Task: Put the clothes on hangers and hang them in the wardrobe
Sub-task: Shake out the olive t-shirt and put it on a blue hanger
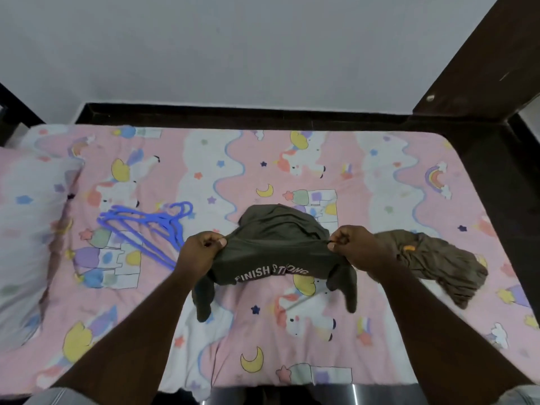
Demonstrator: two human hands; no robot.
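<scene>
Head view: both hands, left (201, 252) and right (355, 248), pinching dark T-shirt (277, 244) lettered "FINISH STRONG".

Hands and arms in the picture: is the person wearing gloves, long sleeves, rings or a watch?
No gloves: the left hand and right hand are bare, and both forearms are bare too. No ring, watch or bracelet shows on them. Short light grey sleeves peek in at the bottom corners of the head view, so the top has short sleeves. Fingernails show on the thumbs.
</scene>
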